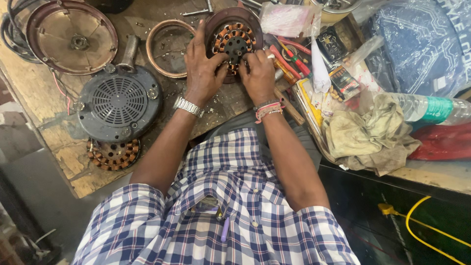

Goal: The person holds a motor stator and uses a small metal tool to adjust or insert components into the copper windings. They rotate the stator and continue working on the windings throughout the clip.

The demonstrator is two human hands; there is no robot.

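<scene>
Head view, left hand: my left hand [202, 66] lies on the left side of the fan motor stator [234, 44], fingers spread up along its rim and thumb pressing in toward the core.
Head view, right hand: my right hand [260, 73] is bunched narrow at the stator's lower right edge, fingertips pinching at the copper windings; I cannot tell whether a small white piece at my knuckles is held or just lying there.
Where the stator is: flat on the wooden workbench [49, 98], directly under both hands, seated in a brown round housing.
How it will handle: I judge it heavy and stiff for its size, iron core with copper coils; the enamelled wire looks easy to nick, so the hold belongs on the outer rim, not the windings.
Left of my left hand: a copper-coloured ring [169, 47] just beside it, then a dark grey vented motor cover [119, 103], a second wound stator [113, 153] below that, and a brown round cover plate [72, 37] further out.
Right of my right hand: red-handled screwdrivers [294, 59] close by, a crumpled beige rag [370, 135] further off, and a plastic water bottle [431, 108] beyond it.
</scene>
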